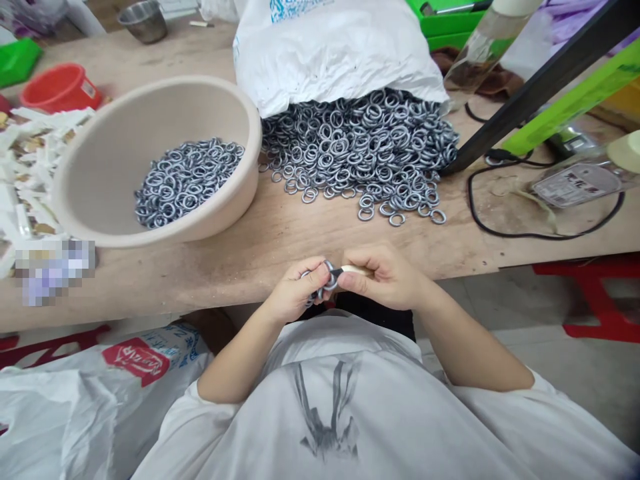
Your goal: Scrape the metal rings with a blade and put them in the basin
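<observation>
My left hand (296, 291) is closed around several grey rings (330, 279), in front of my body at the table's near edge. In my right hand (393, 275) is a small pale-handled tool (356, 269), pinched between thumb and fingers. Its dark, blade-like tip points left and meets one ring in the left hand; the exact contact is too small to make out. Beyond the hands, a heap of loose grey rings (350, 147) spills from a white sack (335, 60). More rings (190, 180) lie inside a large beige basin (150, 93) at left.
White scraps (30, 173) and a red tub (61, 88) are at far left, a metal bowl (144, 21) behind. A black slanted bar (530, 93), a looped black cable (473, 200) and a labelled bottle (575, 183) stand at right. A white bag (100, 393) sits below the table.
</observation>
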`<state>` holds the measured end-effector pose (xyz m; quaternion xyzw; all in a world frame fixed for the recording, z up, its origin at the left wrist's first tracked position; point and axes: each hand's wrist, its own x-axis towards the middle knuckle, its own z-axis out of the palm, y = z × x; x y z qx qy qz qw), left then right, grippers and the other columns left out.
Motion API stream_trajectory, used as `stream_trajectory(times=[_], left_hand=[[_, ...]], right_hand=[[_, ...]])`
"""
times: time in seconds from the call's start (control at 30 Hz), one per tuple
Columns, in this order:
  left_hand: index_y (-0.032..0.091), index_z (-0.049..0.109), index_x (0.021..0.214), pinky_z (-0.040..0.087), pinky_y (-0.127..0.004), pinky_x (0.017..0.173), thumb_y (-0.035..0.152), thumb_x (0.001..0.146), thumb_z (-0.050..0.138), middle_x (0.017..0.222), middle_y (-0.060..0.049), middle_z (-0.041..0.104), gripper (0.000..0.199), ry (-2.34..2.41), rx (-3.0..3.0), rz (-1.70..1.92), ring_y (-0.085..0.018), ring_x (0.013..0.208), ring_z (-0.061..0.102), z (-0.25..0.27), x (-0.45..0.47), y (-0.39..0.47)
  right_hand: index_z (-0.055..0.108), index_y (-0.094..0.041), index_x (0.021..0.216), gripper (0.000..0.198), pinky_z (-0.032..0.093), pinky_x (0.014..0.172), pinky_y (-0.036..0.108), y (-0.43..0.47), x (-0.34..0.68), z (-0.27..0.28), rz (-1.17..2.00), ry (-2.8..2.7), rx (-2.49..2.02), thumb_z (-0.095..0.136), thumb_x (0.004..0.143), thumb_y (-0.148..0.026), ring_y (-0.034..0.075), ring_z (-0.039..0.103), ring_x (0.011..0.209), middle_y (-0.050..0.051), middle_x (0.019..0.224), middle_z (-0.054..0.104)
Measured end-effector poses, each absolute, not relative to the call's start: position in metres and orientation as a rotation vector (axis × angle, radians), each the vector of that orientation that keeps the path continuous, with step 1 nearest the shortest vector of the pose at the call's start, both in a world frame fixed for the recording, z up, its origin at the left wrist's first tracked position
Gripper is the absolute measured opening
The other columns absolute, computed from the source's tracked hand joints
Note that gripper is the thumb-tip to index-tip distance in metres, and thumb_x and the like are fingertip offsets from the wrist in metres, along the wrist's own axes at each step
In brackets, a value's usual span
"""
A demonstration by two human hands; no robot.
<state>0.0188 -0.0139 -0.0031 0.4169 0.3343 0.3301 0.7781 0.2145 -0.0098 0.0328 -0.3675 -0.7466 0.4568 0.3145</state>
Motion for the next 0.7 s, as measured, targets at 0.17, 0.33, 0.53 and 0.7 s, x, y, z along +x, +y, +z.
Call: stream_trajectory(times=[0.17,0.33,0.53,0.7], left_hand=[[0.017,0.058,0.067,0.031,-0.021,0.045,0.061,0.076,0.074,0.054,0.002,0.051,0.048,0.691,0.958,0.656,-0.008,0.047,0.042,-0.001,0.015,-0.011],[0.016,0.064,0.068,0.037,-0.024,0.053,0.058,0.087,0.065,0.060,-0.003,0.058,0.045,0.631,1.192,0.490,-0.011,0.054,0.049,0.007,0.010,-0.014],[0.017,0.064,0.068,0.037,-0.025,0.053,0.055,0.089,0.063,0.060,-0.002,0.059,0.043,0.893,1.376,0.790,-0.011,0.054,0.049,0.037,-0.002,-0.009],[0.022,0.073,0.107,0.043,-0.027,0.064,0.034,0.095,0.058,0.082,0.000,0.066,0.023,1.456,1.835,1.576,-0.013,0.069,0.055,0.082,-0.059,0.050]], right_hand=[[0.043,-0.020,0.059,0.047,0.021,0.050,0.024,-0.009,0.217,0.035,1.212,-2.040,-0.918,0.059,0.094,-0.047,0.007,0.029,0.051,-0.007,0.055,0.035],[0.039,-0.020,0.056,0.058,0.022,0.051,0.025,0.007,0.218,0.020,1.223,-1.982,-1.056,0.052,0.093,-0.063,0.009,0.032,0.053,-0.006,0.055,0.031],[0.059,-0.019,0.074,0.053,0.030,0.057,0.027,0.021,0.226,0.003,1.100,-1.701,-1.303,0.053,0.089,-0.070,0.012,0.040,0.058,-0.003,0.063,0.046],[0.070,-0.020,0.111,0.032,0.038,0.069,0.033,0.040,0.245,0.001,0.305,-1.856,-1.943,0.071,0.086,-0.040,0.027,0.060,0.087,0.011,0.106,0.067]])
